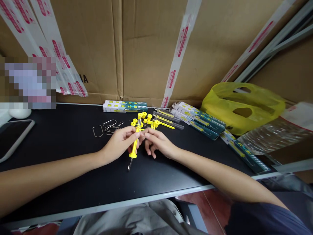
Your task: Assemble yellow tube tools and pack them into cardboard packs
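Observation:
My left hand (119, 143) is closed around a yellow tubular spring scale (134, 148). The tube slants, its clear and metal end pointing away from me and a metal hook hanging from the near end. My right hand (158, 142) meets it from the right, thumb and forefinger pinched together beside the tube; what sits between those fingertips is too small to make out. Just beyond my hands lie several yellow plastic end caps (149, 118). Bent wire hooks (98, 131) are scattered to their left. Clear tubes with yellow inner rods (166, 122) lie to the right.
Printed spring scale boxes (124, 106) lie at the back, with more boxes (198, 119) to the right. A yellow plastic bag (242, 107) stands beyond them. On the left lies a phone (16, 138). Large cardboard (151, 52) walls the black table's (97, 189) back edge.

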`<action>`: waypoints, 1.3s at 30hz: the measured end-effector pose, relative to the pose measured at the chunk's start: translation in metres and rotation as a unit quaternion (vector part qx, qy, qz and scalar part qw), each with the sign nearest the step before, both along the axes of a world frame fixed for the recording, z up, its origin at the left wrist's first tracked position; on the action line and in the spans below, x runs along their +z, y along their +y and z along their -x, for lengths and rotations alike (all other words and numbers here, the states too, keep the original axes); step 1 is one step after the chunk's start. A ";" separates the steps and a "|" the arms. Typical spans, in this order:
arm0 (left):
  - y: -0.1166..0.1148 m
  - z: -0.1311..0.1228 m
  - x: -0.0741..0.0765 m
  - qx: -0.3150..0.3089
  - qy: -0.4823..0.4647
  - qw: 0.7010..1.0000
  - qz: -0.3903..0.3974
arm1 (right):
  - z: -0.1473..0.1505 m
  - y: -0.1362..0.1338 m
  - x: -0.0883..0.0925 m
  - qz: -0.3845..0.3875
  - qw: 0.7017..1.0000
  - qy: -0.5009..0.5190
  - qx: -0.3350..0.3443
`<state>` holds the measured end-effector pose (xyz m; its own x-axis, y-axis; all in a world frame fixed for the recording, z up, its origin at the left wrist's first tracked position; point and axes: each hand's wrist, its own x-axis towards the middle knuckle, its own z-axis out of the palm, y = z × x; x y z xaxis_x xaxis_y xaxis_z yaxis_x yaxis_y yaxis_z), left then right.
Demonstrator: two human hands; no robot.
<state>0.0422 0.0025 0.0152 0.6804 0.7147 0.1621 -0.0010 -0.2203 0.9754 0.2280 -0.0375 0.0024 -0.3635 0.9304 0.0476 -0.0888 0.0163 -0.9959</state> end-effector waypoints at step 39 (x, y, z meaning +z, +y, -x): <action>-0.005 -0.001 -0.009 -0.012 0.014 0.997 0.081 | -0.034 0.028 0.009 -0.189 0.944 -0.042 -0.266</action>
